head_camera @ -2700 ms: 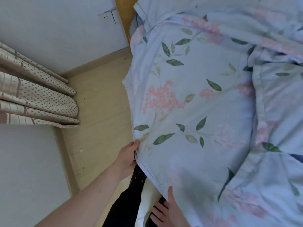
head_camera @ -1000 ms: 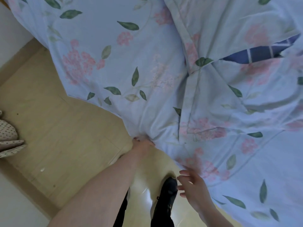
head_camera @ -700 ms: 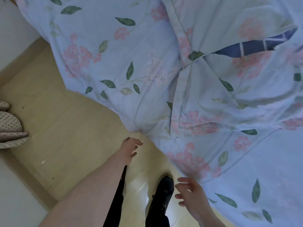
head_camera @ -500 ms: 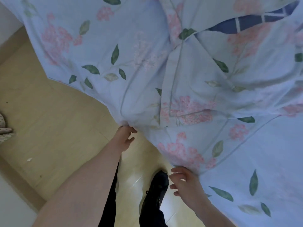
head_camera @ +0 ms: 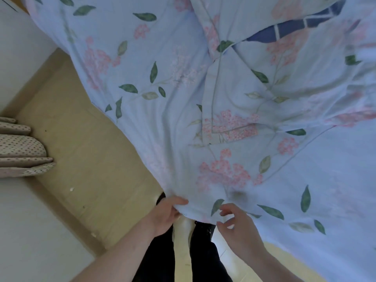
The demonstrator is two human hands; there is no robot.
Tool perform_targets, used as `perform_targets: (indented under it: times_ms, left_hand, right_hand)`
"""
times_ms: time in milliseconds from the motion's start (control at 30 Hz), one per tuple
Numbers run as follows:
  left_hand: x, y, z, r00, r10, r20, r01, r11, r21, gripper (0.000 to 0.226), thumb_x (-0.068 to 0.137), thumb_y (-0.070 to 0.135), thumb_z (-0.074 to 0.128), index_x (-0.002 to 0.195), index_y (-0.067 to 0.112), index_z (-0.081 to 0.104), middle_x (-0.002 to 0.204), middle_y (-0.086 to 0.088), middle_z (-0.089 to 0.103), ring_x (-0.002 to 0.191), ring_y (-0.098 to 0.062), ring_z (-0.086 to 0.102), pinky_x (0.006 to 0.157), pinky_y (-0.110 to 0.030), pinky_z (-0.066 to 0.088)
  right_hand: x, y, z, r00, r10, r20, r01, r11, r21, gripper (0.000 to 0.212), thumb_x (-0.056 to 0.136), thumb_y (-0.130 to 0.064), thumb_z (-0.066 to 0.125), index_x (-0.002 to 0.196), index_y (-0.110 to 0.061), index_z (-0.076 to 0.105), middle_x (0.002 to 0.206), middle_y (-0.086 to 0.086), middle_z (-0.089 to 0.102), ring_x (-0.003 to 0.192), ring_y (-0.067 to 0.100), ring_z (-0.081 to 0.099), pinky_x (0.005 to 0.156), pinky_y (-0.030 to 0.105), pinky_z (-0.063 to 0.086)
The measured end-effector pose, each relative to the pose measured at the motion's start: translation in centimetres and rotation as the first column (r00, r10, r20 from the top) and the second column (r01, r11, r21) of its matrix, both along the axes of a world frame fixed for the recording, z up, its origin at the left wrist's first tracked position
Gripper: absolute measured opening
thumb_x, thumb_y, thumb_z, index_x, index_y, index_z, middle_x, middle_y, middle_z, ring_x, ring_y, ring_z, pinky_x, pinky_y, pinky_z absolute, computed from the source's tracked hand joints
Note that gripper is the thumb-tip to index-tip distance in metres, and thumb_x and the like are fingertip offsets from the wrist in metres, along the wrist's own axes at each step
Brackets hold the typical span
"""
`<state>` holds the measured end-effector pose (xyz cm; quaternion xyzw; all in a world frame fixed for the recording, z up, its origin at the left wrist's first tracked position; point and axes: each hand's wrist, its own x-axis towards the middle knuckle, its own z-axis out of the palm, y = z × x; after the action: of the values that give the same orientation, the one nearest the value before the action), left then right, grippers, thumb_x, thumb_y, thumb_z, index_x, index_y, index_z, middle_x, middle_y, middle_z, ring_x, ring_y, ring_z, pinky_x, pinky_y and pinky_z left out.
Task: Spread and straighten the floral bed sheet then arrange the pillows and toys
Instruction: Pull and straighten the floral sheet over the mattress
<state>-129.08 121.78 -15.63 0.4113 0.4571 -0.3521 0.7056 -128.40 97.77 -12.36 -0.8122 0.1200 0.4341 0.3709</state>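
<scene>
My left hand (head_camera: 165, 213) pinches the pale blue floral cotton bed sheet (head_camera: 203, 119) at its hem; beside it, my right hand (head_camera: 240, 226) hovers with fingers loosely spread.

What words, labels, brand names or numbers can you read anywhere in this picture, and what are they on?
None: no readable text shows anywhere in this view.
floral bed sheet: only printed pink flowers and green leaves, no lettering.
dark blue fabric showing under the sheet: white stripes, no words.
dotted curtain: plain dots only.
The left hand and right hand hide no visible label.
</scene>
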Motion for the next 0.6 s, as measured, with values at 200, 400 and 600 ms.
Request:
perform_targets:
  times_ms: [200,400,600]
  left_hand:
    - [-2.0,-4.0,5.4,0.990,0.107,0.091,-0.100,0.992,-0.073,0.042,0.091,0.016,0.070,0.131,0.005,0.066,0.131,-0.013,0.069,0.122,-0.030,0.066,0.100,-0.037,0.055]
    - [-3.3,-2.5,7.9,0.923,0.377,0.084,-0.377,0.926,-0.013,0.036,0.098,0.018,0.063,0.132,0.010,0.064,0.128,-0.007,0.071,0.117,-0.025,0.069,0.091,-0.037,0.060]
    - [-5.8,-4.6,8.5,0.993,0.099,0.065,-0.104,0.992,0.077,0.036,0.090,0.040,0.074,0.122,0.024,0.069,0.114,0.000,0.074,0.103,-0.021,0.068,0.089,-0.034,0.049]
  right_hand:
    - [-3.9,0.1,1.7,0.883,0.427,0.194,-0.402,0.902,-0.155,0.073,0.068,-0.054,0.070,0.131,-0.047,0.035,0.123,-0.027,0.037,0.111,0.006,0.039,0.091,0.027,0.036]
    - [-6.8,-0.3,2.5,0.959,0.178,0.221,-0.105,0.945,-0.309,0.034,0.080,-0.007,0.060,0.108,-0.026,0.062,0.101,-0.009,0.058,0.093,0.025,0.062,0.066,0.032,0.041]
    - [-8.1,0.5,4.3,0.950,0.137,0.282,-0.052,0.956,-0.288,0.031,0.084,-0.004,0.058,0.106,-0.025,0.068,0.096,-0.005,0.055,0.075,0.026,0.060,0.061,0.035,0.047]
